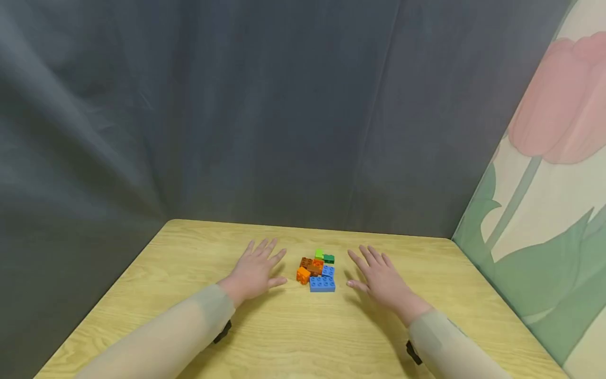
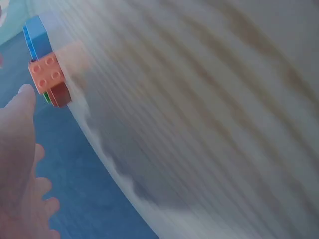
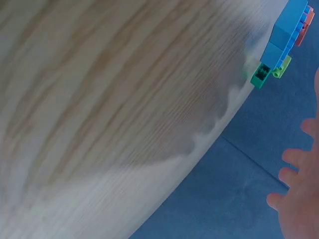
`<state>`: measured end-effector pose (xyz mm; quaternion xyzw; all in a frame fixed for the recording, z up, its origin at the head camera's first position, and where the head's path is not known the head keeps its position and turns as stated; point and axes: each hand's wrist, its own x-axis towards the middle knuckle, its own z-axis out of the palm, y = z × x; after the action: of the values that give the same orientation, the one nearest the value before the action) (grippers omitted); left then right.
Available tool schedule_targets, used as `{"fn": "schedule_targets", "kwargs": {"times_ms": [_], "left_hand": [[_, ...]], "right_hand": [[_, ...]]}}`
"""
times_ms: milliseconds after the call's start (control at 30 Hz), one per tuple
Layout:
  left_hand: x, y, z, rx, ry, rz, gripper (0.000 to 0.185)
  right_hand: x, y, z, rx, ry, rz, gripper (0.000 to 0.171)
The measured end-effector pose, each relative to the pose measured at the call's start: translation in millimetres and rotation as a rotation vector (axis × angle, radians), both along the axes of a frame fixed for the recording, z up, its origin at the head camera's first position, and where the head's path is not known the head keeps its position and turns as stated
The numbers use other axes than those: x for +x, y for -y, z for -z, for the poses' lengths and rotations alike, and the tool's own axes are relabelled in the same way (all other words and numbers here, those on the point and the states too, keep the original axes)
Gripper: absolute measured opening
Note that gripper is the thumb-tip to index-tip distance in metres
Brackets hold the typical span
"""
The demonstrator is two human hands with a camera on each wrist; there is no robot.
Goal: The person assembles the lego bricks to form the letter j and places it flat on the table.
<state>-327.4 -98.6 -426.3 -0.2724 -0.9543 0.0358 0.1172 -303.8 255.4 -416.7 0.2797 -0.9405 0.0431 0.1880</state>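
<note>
A small cluster of toy building bricks lies on the table between the two hands. It has a long blue brick (image 1: 322, 285) at the front and a smaller blue brick (image 1: 328, 271) behind it. An orange brick (image 1: 303, 275) sits tilted at the left, with brown bricks (image 1: 306, 262) beside it. Light green (image 1: 319, 254) and dark green (image 1: 329, 259) bricks are at the back. My left hand (image 1: 253, 273) hovers left of the cluster, fingers spread, touching no brick. On the other side, my right hand (image 1: 381, 279) is held likewise, fingers extended and holding nothing.
The wooden table (image 1: 293, 337) casts back the hands' shadows. A dark curtain (image 1: 284, 116) hangs behind and to the left of it. Along the right side is a cloth or panel with a tulip print (image 1: 554, 210). Dark straps (image 1: 222, 331) show at the wrists.
</note>
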Motion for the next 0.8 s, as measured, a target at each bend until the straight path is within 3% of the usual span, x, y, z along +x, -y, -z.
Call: {"fn": "schedule_targets", "kwargs": {"times_ms": [233, 433, 800], "left_hand": [[11.7, -16, -7.8, 0.004, 0.045, 0.047, 0.072], [22.5, -33, -11.1, 0.05, 0.016, 0.13, 0.065], [34.4, -64, -15.9, 0.088, 0.016, 0.187, 0.052]], "right_hand": [[5.4, 18, -6.2, -0.002, 0.135, 0.021, 0.068], [9.9, 29, -7.2, -0.055, 0.312, 0.029, 0.06], [2.1, 45, -0.9, -0.199, 0.371, 0.037, 0.045]]}}
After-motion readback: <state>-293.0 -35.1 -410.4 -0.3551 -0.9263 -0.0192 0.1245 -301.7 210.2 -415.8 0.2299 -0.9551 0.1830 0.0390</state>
